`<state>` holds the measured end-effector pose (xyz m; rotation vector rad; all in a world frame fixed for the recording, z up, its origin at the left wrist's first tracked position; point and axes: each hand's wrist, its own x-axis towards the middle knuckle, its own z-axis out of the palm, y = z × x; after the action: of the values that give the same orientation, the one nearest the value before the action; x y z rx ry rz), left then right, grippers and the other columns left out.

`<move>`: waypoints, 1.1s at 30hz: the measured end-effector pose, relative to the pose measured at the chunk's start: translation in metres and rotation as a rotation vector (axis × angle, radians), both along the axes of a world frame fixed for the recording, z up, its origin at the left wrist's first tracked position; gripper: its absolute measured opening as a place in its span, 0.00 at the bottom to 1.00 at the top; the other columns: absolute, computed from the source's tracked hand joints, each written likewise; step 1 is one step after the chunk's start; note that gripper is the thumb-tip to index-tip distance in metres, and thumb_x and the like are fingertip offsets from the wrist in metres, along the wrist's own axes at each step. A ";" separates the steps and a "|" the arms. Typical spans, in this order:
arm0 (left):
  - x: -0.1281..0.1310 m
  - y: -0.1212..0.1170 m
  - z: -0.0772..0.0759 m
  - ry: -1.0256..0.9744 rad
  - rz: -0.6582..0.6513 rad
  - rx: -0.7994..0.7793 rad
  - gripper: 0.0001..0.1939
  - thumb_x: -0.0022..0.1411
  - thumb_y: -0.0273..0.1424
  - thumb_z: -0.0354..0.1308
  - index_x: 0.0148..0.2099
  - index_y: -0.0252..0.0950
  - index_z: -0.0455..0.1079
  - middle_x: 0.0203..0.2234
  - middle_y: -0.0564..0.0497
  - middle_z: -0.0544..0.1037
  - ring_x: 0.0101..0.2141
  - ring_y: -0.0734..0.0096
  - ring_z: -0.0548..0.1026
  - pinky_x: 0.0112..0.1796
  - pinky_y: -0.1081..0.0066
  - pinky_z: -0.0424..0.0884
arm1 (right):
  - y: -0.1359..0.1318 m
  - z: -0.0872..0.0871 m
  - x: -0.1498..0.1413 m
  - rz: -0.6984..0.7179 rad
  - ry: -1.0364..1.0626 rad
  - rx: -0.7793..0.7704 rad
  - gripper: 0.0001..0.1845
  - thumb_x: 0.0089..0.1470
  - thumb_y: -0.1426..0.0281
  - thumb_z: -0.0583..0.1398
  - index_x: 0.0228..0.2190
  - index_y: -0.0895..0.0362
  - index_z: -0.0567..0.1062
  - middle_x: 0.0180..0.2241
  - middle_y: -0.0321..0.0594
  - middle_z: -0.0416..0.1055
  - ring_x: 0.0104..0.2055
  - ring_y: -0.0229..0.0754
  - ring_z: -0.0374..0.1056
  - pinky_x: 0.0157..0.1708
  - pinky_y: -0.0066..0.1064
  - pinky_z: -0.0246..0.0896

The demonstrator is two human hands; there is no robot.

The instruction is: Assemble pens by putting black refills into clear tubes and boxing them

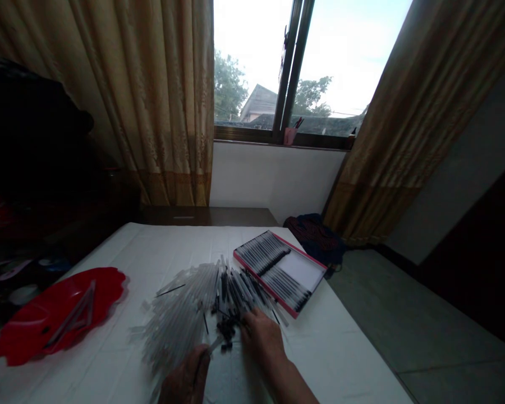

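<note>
My left hand [187, 373] is closed on a clear plastic tube [216, 343] that looks like a pen barrel, its tip pointing up and right. My right hand [264, 336] has its fingers pinched at the right side of a heap of small black pieces [226, 326]; what they hold is hidden. A fan of clear tubes [180, 314] lies loose on the white table. Beyond my right hand is a bundle of dark-filled sticks [235, 289], like pens or refills. A pink-edged box [295, 310] holds two rows of black-ended pens [284, 283].
On the left of the white tabletop [340, 336] sits a red scalloped tray [21, 331] with clear triangular pieces in it. Dark cloth [315, 233] lies past the table's far right corner. A pink cup [290, 136] stands on the windowsill.
</note>
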<state>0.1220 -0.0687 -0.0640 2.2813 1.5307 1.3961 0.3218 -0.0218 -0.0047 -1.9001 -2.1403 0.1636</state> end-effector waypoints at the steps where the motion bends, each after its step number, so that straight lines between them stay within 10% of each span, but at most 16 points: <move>1: 0.000 0.000 -0.001 -0.011 0.010 0.010 0.19 0.68 0.44 0.41 0.44 0.42 0.70 0.28 0.52 0.82 0.27 0.69 0.81 0.28 0.77 0.76 | -0.002 0.001 0.002 0.004 0.024 0.006 0.08 0.52 0.74 0.57 0.32 0.52 0.75 0.35 0.40 0.74 0.33 0.42 0.71 0.29 0.27 0.58; 12: -0.003 0.003 0.009 0.052 -0.026 0.123 0.16 0.68 0.39 0.45 0.48 0.40 0.70 0.37 0.50 0.82 0.37 0.69 0.80 0.40 0.75 0.76 | -0.051 0.022 0.053 0.144 0.627 0.213 0.10 0.57 0.69 0.52 0.32 0.55 0.74 0.30 0.40 0.74 0.33 0.40 0.71 0.33 0.25 0.63; 33: 0.010 -0.004 0.032 0.211 -0.037 0.210 0.17 0.69 0.36 0.42 0.44 0.42 0.73 0.30 0.50 0.80 0.30 0.69 0.78 0.32 0.71 0.75 | -0.058 0.059 0.062 0.268 0.422 0.072 0.12 0.59 0.69 0.52 0.31 0.54 0.75 0.28 0.39 0.72 0.30 0.40 0.68 0.31 0.27 0.61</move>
<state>0.1315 -0.0727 -0.0322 2.6429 1.4460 1.4070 0.3839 -0.0802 0.0540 -1.3811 -2.0582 0.4873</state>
